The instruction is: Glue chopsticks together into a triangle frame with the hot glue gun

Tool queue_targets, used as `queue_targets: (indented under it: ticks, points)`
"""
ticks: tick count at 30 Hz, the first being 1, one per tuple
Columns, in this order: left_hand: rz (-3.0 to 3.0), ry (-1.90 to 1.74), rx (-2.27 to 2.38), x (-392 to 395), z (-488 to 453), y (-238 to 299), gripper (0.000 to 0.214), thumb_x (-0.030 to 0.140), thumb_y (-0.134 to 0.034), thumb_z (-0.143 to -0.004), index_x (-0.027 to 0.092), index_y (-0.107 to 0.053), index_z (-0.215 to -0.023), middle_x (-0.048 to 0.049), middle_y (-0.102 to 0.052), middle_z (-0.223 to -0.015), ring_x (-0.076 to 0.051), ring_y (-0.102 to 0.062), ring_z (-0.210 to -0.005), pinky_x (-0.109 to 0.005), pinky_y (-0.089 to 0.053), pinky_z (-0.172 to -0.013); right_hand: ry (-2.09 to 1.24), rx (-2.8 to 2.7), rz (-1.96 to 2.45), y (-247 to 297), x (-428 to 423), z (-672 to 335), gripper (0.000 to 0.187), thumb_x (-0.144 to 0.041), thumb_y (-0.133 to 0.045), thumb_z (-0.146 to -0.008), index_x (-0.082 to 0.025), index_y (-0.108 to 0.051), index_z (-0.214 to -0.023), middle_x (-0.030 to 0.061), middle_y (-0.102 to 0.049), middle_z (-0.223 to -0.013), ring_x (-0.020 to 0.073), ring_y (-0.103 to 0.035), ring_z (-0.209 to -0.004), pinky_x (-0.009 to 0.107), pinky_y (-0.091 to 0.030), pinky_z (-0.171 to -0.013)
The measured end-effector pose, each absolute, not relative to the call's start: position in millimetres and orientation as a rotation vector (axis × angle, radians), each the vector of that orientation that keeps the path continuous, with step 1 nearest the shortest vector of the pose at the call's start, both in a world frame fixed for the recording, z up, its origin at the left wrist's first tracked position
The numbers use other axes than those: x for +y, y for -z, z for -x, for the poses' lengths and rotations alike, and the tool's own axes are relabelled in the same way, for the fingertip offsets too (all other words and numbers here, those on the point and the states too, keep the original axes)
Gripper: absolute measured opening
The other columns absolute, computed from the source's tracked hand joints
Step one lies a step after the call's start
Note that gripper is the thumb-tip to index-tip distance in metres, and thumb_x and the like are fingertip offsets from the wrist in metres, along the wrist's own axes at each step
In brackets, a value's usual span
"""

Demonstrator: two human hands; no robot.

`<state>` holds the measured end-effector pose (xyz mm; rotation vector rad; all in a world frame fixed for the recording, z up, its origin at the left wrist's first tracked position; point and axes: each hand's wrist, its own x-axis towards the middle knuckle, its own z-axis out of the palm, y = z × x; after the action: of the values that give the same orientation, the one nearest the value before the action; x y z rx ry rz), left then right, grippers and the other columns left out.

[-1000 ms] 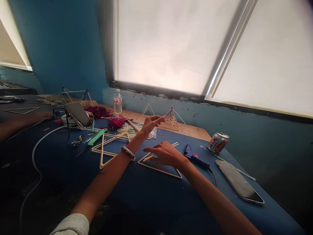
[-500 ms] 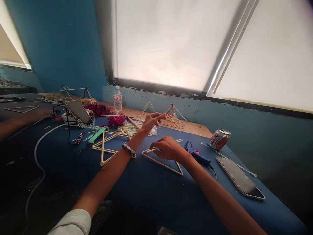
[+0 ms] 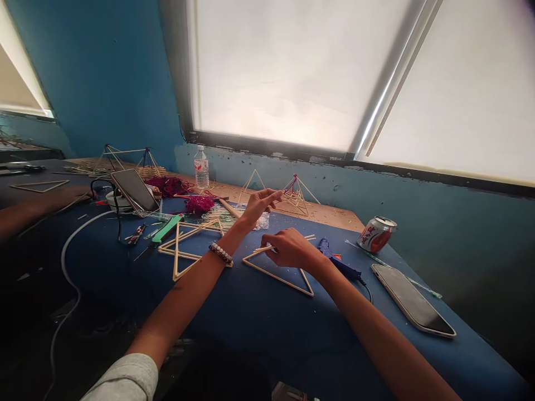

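Note:
My right hand (image 3: pixel 289 249) is curled around a thin wooden stick (image 3: pixel 262 249) just above a flat stick triangle (image 3: pixel 279 277) lying on the blue table (image 3: pixel 259 312). My left hand (image 3: pixel 259 204), with a bead bracelet (image 3: pixel 220 254) at the wrist, is raised farther back; its fingers pinch together over a clear bag of sticks (image 3: pixel 229 217), and what they hold is too small to see. Two stacked stick triangles (image 3: pixel 184 244) lie to the left of my left forearm.
A blue glue gun (image 3: pixel 334 262), a soda can (image 3: pixel 377 234) and a phone (image 3: pixel 413 301) lie to the right. Stick pyramids (image 3: pixel 296 197), red yarn (image 3: pixel 199 205), a water bottle (image 3: pixel 201 167), a propped phone (image 3: pixel 134 191), cables and a green knife (image 3: pixel 165 230) crowd the back left. Another person's arm (image 3: pixel 25 210) rests far left.
My right hand went from flat on the triangle to closed around a stick and lifted slightly. My left hand stayed raised at the back with its fingers pinched.

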<state>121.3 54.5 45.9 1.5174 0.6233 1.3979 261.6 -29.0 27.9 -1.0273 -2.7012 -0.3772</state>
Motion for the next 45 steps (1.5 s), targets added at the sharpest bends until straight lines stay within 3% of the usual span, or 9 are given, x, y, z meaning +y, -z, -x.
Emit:
queue_targets:
  ticks: [6, 11, 19, 26, 34, 39, 45]
  points:
    - [-1.485, -1.395, 0.610, 56.0, -122.5, -44.5, 0.038, 0.054, -0.077, -0.071, 0.018, -0.067, -0.081, 0.0050, -0.047, -0.060, -0.006, -0.043, -0.054, -0.022, -0.035, -0.054, 0.371, -2.639, 1.053, -30.8, -24.3, -268.9, 0.022, -0.023, -0.054, -0.089, -0.023, -0.069, -0.105, 0.0020, -0.070, -0.068, 0.0147, -0.057, -0.058, 0.028, -0.021, -0.056]
    - [-1.528, -1.358, 0.630, 54.4, -122.5, -45.4, 0.038, 0.055, -0.072, -0.074, 0.019, -0.062, -0.078, 0.0079, -0.035, -0.055, -0.005, -0.032, -0.046, -0.022, -0.028, -0.048, 0.381, -2.598, 1.089, -32.3, -22.7, -272.1, 0.023, -0.023, -0.052, -0.090, -0.023, -0.070, -0.105, 0.0029, -0.070, -0.069, 0.0156, -0.059, -0.060, 0.027, -0.023, -0.058]
    - [-1.675, -1.104, 0.696, 57.1, -126.2, -41.9, 0.024, 0.042, -0.061, -0.080, 0.019, -0.058, -0.078, 0.0074, -0.039, -0.054, -0.005, -0.031, -0.043, -0.023, -0.027, -0.045, 0.391, -2.505, 1.110, -35.0, -19.7, -278.3, 0.026, -0.020, -0.050, -0.089, -0.022, -0.070, -0.105, 0.0031, -0.070, -0.068, 0.0171, -0.061, -0.060, 0.027, -0.025, -0.059]
    - [-1.701, -0.960, 0.855, 63.3, -128.9, -36.3, 0.022, 0.039, -0.052, -0.077, 0.020, -0.050, -0.068, 0.0035, -0.050, -0.060, -0.009, -0.048, -0.048, -0.023, -0.035, -0.048, 0.395, -2.300, 1.185, -35.4, -12.6, -285.2, 0.032, -0.021, -0.049, -0.085, -0.023, -0.071, -0.108, 0.0022, -0.070, -0.068, 0.0174, -0.060, -0.059, 0.027, -0.028, -0.060]
    - [-1.735, -0.874, 0.868, 59.9, -127.5, -39.5, 0.020, 0.037, -0.050, -0.077, 0.020, -0.054, -0.069, -0.0008, -0.059, -0.060, -0.013, -0.055, -0.051, -0.025, -0.040, -0.049, 0.403, -2.130, 1.263, -36.2, -10.1, -287.2, 0.029, -0.024, -0.050, -0.085, -0.022, -0.071, -0.106, 0.0019, -0.069, -0.066, 0.0181, -0.062, -0.060, 0.026, -0.029, -0.060]
    - [-1.652, -0.921, 0.806, 57.8, -128.4, -41.0, 0.020, 0.039, -0.051, -0.078, 0.021, -0.048, -0.069, 0.0008, -0.055, -0.054, -0.012, -0.050, -0.046, -0.027, -0.043, -0.052, 0.413, -1.998, 1.322, -37.5, -7.9, -290.7, 0.028, -0.026, -0.049, -0.087, -0.023, -0.071, -0.104, 0.0026, -0.071, -0.068, 0.0202, -0.066, -0.065, 0.026, -0.031, -0.061]
    - [-1.660, -0.931, 0.776, 56.6, -127.0, -41.5, 0.024, 0.042, -0.053, -0.080, 0.020, -0.046, -0.071, 0.0037, -0.048, -0.058, -0.009, -0.048, -0.046, -0.025, -0.038, -0.049, 0.408, -1.941, 1.410, -41.1, -9.1, -291.0, 0.027, -0.027, -0.048, -0.089, -0.022, -0.072, -0.099, 0.0046, -0.072, -0.071, 0.0200, -0.064, -0.064, 0.027, -0.029, -0.059]
